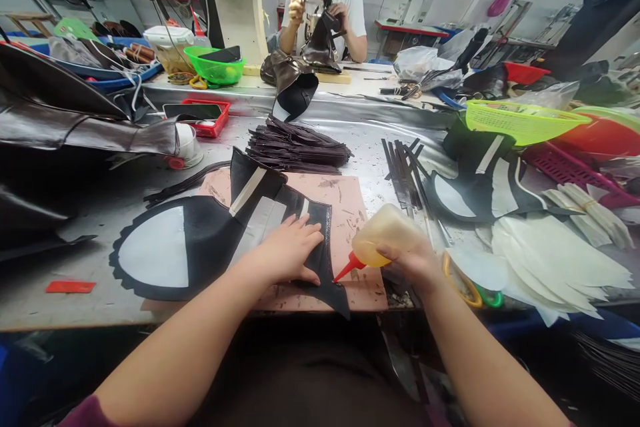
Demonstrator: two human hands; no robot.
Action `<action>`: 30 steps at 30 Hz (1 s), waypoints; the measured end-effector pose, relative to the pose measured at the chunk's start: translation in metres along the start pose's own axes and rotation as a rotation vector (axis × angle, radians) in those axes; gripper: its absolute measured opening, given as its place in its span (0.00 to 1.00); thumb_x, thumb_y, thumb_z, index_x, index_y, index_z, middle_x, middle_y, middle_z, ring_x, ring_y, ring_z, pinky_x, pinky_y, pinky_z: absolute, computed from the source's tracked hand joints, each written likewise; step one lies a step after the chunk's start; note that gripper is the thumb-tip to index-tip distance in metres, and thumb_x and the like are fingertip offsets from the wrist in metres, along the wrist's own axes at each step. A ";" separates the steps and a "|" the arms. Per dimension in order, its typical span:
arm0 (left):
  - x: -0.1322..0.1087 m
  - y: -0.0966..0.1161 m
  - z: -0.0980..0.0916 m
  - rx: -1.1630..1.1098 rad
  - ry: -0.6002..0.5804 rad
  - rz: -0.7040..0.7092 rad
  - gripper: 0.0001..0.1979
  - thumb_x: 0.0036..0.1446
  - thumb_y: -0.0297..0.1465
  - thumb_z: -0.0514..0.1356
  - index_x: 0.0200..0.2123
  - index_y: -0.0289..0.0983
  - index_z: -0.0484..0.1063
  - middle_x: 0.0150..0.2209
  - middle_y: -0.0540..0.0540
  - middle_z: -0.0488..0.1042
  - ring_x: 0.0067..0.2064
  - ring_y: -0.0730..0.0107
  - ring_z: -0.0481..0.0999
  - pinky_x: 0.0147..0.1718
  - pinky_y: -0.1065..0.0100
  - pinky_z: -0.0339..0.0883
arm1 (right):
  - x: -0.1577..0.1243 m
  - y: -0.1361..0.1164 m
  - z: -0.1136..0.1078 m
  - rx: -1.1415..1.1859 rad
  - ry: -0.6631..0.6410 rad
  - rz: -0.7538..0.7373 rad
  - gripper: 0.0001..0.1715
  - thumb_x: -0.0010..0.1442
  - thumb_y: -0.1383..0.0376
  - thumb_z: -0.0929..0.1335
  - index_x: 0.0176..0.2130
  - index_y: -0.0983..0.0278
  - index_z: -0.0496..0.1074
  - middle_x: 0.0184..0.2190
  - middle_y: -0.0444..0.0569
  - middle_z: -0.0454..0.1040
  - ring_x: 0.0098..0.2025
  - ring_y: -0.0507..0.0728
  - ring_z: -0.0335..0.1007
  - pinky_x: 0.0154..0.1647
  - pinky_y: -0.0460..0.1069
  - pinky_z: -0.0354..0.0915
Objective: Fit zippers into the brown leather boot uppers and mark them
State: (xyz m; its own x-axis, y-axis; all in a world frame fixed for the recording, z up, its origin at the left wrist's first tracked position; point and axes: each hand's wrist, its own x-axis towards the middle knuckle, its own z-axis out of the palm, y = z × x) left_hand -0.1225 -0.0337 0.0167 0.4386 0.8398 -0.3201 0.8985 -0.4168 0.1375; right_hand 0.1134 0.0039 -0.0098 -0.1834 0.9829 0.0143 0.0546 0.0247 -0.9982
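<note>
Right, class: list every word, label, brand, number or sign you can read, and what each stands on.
No text is readable. The bottle in the right hand and the black piece under the left hand show no lettering; any on the sewing machine is too small to read.

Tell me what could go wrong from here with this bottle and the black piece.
The right hand holds the bottle tipped, its red nozzle down at the black piece's edge: too hard a squeeze might put liquid on the pink board as well.

The left hand presses on the piece; if it slips, the edge could shift under the nozzle.

The orange handle beside the right forearm might get knocked.
</note>
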 end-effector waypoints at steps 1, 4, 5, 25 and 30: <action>0.000 0.000 0.000 0.000 0.000 -0.001 0.39 0.42 0.46 0.65 0.54 0.32 0.62 0.62 0.37 0.54 0.64 0.48 0.47 0.61 0.52 0.41 | 0.000 -0.003 -0.001 -0.005 -0.016 -0.009 0.28 0.34 0.57 0.77 0.35 0.63 0.71 0.28 0.47 0.74 0.29 0.59 0.70 0.27 0.53 0.70; 0.002 0.000 0.001 0.009 -0.004 0.001 0.38 0.42 0.45 0.65 0.54 0.32 0.62 0.62 0.37 0.54 0.64 0.49 0.47 0.61 0.52 0.41 | 0.001 -0.013 -0.002 -0.005 -0.065 -0.027 0.28 0.34 0.58 0.77 0.35 0.64 0.70 0.28 0.47 0.73 0.30 0.59 0.70 0.29 0.54 0.70; 0.003 -0.001 0.001 0.014 -0.002 0.002 0.38 0.42 0.45 0.65 0.54 0.32 0.62 0.62 0.38 0.54 0.64 0.49 0.47 0.61 0.52 0.41 | 0.000 -0.016 -0.001 -0.007 -0.078 -0.032 0.28 0.33 0.59 0.77 0.35 0.64 0.70 0.28 0.47 0.73 0.30 0.59 0.70 0.29 0.54 0.70; -0.059 -0.001 0.029 -0.147 0.209 -0.100 0.18 0.58 0.27 0.48 0.48 0.38 0.69 0.54 0.46 0.67 0.59 0.64 0.61 0.57 0.62 0.57 | -0.032 -0.019 -0.036 0.421 0.155 -0.021 0.27 0.41 0.44 0.70 0.40 0.51 0.70 0.42 0.49 0.72 0.40 0.61 0.69 0.22 0.49 0.64; -0.101 -0.046 -0.008 -0.075 0.106 0.000 0.17 0.48 0.21 0.51 0.31 0.45 0.76 0.42 0.54 0.77 0.56 0.67 0.65 0.57 0.64 0.55 | -0.036 -0.020 -0.048 0.463 0.168 -0.044 0.26 0.41 0.46 0.71 0.40 0.52 0.71 0.41 0.49 0.73 0.42 0.61 0.70 0.26 0.49 0.67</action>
State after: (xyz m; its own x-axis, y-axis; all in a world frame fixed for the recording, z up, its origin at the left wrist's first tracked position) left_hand -0.2080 -0.0962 0.0504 0.4348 0.8733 -0.2198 0.8954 -0.3932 0.2090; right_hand 0.1663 -0.0237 0.0127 -0.0127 0.9995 0.0277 -0.3988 0.0203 -0.9168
